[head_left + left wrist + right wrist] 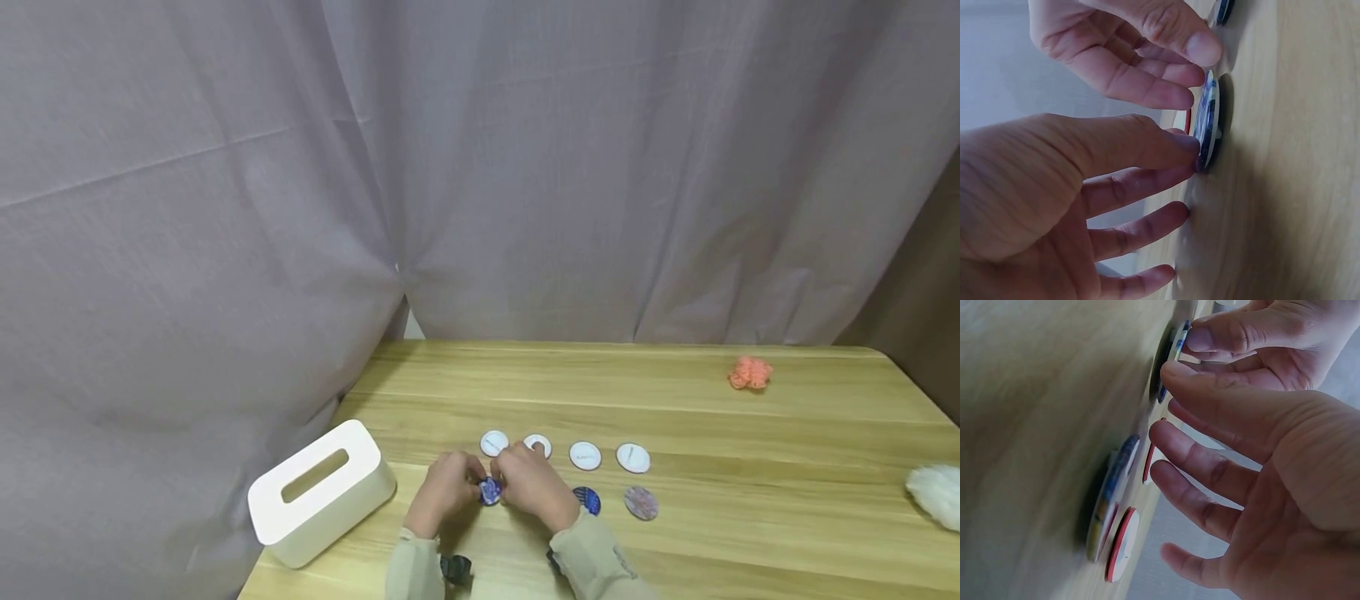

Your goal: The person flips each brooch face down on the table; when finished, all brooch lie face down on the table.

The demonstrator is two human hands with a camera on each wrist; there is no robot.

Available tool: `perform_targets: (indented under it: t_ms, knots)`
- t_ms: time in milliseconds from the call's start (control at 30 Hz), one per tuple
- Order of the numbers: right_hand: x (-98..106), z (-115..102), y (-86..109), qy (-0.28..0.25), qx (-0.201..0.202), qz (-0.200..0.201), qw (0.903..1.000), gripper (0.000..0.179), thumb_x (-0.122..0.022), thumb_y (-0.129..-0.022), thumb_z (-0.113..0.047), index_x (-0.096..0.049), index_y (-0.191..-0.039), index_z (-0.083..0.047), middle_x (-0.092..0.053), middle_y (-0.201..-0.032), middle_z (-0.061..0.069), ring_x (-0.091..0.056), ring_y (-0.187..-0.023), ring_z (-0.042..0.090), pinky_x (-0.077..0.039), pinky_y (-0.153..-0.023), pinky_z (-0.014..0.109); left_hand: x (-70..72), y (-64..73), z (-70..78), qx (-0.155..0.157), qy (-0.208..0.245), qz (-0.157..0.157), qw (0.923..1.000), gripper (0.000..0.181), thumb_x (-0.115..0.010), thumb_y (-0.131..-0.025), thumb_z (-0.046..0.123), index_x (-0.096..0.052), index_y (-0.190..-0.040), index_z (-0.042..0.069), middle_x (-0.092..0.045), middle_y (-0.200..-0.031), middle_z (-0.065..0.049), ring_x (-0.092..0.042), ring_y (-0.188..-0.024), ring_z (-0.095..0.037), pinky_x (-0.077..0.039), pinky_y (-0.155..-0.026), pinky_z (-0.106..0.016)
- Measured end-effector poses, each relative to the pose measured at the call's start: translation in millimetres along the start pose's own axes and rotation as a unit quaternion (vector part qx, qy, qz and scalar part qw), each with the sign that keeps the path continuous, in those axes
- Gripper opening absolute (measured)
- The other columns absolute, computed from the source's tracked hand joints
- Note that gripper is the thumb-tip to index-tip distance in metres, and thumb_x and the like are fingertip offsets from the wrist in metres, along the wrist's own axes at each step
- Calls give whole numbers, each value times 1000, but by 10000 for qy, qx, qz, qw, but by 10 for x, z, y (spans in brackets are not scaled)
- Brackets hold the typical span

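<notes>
Near the table's front, my left hand (447,487) pinches a round blue-purple badge (490,492) by its edge between thumb and forefinger. In the left wrist view the badge (1207,119) stands slightly off the wood, and the other left fingers are spread. My right hand (532,483) is at the opposite edge, its thumb and fingers apart; whether they touch the badge is unclear. To the right lie a dark blue badge (587,501), partly behind the right wrist, and a pinkish badge (641,503).
Several white discs line up behind the badges, among them a left one (494,443) and a right one (633,457). A white tissue box (322,492) stands at left. An orange yarn bundle (750,373) and a white fluffy thing (936,495) lie at right. Grey curtain (525,167) hangs behind.
</notes>
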State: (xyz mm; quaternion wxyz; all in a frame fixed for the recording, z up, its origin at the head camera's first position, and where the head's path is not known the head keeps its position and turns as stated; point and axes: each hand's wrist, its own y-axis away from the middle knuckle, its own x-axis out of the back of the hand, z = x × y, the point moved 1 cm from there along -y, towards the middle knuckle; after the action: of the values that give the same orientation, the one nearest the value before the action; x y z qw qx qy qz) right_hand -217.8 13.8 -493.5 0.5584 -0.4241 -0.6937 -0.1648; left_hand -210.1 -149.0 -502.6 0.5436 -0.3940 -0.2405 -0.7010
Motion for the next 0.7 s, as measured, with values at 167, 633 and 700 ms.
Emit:
perform_targets:
  t_ms: [167,633,700]
  knots:
    - [3,-13,11,-11,42,12,10000,28,-73,-61,8,-61,-60,-17,-48,-59,-11,-42,-61,11,-33,-67,40,13,29,-15,-78,-70,40,9999,14,-78,-71,-4,-75,-82,6,-72,-79,-2,-62,-72,-16,-51,-70,-33]
    - [-8,-15,18,-32,150,81,9998,27,-71,-59,10,-62,-60,-16,-47,-57,-13,-40,-59,10,-32,-67,38,34,82,-6,-71,-12,-132,9999,25,-76,-64,-8,-77,-84,7,-70,-78,-1,-54,-66,-11,-45,-61,-28]
    - [-15,-22,15,-56,167,68,9998,27,-71,-58,10,-61,-60,-16,-46,-57,-13,-39,-58,10,-32,-67,38,33,88,-2,-29,-44,-144,9999,27,-77,-62,-8,-77,-84,7,-70,-78,-1,-52,-65,-11,-44,-60,-28]
